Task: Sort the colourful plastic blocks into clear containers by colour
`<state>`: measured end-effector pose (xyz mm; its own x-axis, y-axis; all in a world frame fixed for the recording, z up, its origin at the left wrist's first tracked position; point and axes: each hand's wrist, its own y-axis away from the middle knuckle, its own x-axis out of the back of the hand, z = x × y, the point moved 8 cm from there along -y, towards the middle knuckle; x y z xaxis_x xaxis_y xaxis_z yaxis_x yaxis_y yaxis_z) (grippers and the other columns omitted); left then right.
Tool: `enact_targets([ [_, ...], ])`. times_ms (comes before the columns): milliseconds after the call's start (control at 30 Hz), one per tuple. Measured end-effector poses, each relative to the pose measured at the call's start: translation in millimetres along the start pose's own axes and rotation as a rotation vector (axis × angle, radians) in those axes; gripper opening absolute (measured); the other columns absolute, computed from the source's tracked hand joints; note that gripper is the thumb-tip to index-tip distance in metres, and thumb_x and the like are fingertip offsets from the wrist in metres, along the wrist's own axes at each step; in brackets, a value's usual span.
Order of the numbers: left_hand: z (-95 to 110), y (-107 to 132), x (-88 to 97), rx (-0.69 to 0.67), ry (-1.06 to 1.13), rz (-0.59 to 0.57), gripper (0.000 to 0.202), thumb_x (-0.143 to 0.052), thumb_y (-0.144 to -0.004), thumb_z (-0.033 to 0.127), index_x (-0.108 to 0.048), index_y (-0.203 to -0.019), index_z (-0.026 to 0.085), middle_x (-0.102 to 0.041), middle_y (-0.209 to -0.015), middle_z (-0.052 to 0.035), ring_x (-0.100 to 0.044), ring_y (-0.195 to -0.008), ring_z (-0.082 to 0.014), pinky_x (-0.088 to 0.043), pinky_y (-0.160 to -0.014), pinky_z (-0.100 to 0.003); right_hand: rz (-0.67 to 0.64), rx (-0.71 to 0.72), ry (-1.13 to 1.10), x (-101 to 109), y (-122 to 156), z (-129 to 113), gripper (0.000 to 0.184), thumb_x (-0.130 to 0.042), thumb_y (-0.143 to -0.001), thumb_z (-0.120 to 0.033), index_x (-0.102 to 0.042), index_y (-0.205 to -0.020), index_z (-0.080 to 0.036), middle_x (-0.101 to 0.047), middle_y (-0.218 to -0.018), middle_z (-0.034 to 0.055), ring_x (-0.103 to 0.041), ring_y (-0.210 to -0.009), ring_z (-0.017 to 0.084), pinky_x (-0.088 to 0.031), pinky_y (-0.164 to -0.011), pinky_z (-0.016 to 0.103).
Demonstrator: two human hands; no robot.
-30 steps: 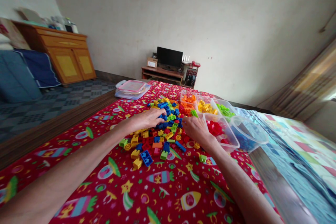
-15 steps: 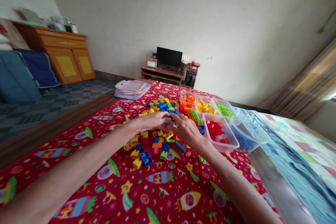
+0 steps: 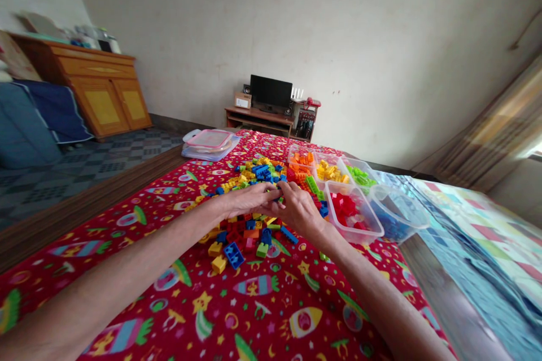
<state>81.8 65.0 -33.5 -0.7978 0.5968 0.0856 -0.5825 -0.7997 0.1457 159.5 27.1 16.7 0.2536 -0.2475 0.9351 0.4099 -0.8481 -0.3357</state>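
Observation:
Above a mixed pile of plastic building bricks (image 3: 265, 172), my two hands meet fingertip to fingertip. My left hand (image 3: 249, 198) reaches in from the left with its fingers curled together. Opposite it, my right hand (image 3: 298, 207) has its fingers bent toward the left fingertips. Whatever lies between them is mostly hidden; a bit of blue shows there, and I cannot tell if it is held or lies behind. Closer to me lie a blue brick (image 3: 234, 255), a yellow brick (image 3: 219, 264) and a green brick (image 3: 262, 250).
Clear tubs stand on the right: one with red bricks (image 3: 344, 206), others with orange bricks (image 3: 302, 159), yellow bricks (image 3: 332, 171), green bricks (image 3: 359, 176) and a round tub (image 3: 417, 220) with blue ones. Stacked lids (image 3: 209, 141) lie far left on the red patterned cloth (image 3: 262, 321).
My left hand has shifted slightly right and lower, closing in on the right hand. The whole view has moved a little; the tubs and bricks stay put.

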Motion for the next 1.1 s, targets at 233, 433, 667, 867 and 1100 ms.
enact_targets([
  [233, 32, 2, 30.1, -0.254, -0.798, 0.242, 0.029, -0.041, -0.094, 0.039, -0.059, -0.091, 0.016, -0.07, -0.086, -0.0064, -0.067, -0.082, -0.0184, -0.05, -0.071, -0.027, 0.19, -0.263, 0.253, 47, 1, 68, 0.034, -0.045, -0.089, -0.039, -0.057, -0.111, -0.016, -0.066, -0.1, 0.011, -0.06, -0.082, 0.021, -0.038, -0.067, 0.027],
  [433, 24, 8, 31.1, -0.268, -1.333, 0.201, 0.02, -0.052, -0.086, 0.026, -0.065, -0.098, 0.017, -0.07, -0.098, -0.0074, -0.064, -0.091, -0.0202, -0.047, -0.079, -0.026, 0.204, -0.63, 0.384, 107, 31, 156, 0.037, -0.043, -0.087, -0.039, -0.064, -0.105, -0.014, -0.066, -0.094, 0.0165, -0.06, -0.084, 0.025, -0.04, -0.068, 0.031],
  [667, 15, 12, 27.1, -0.285, -1.393, 0.179, 0.031, -0.058, -0.079, 0.016, -0.065, -0.108, 0.021, -0.069, -0.108, -0.0067, -0.063, -0.099, -0.0199, -0.047, -0.084, -0.025, 0.038, -0.878, 0.438, 118, 79, 236, 0.04, -0.047, -0.081, -0.036, -0.071, -0.096, -0.008, -0.067, -0.099, 0.023, -0.063, -0.09, 0.032, -0.044, -0.067, 0.036],
  [867, 23, 16, 24.2, -0.306, -1.352, 0.183, 0.028, -0.058, -0.079, 0.018, -0.067, -0.105, 0.023, -0.069, -0.107, -0.0043, -0.062, -0.099, -0.0197, -0.046, -0.086, -0.025, -0.104, -0.916, 0.391, 98, 85, 258, 0.045, -0.047, -0.079, -0.036, -0.068, -0.109, -0.009, -0.066, -0.109, 0.0209, -0.063, -0.096, 0.03, -0.046, -0.069, 0.036],
  [1100, 20, 8, 24.3, -0.24, -1.372, 0.158, 0.028, -0.058, -0.08, 0.02, -0.067, -0.107, 0.02, -0.07, -0.105, -0.0068, -0.064, -0.097, -0.021, -0.046, -0.08, -0.025, -0.149, -0.925, 0.389, 93, 83, 254, 0.041, -0.049, -0.079, -0.033, -0.068, -0.109, -0.012, -0.064, -0.114, 0.0188, -0.061, -0.103, 0.031, -0.047, -0.077, 0.039],
])
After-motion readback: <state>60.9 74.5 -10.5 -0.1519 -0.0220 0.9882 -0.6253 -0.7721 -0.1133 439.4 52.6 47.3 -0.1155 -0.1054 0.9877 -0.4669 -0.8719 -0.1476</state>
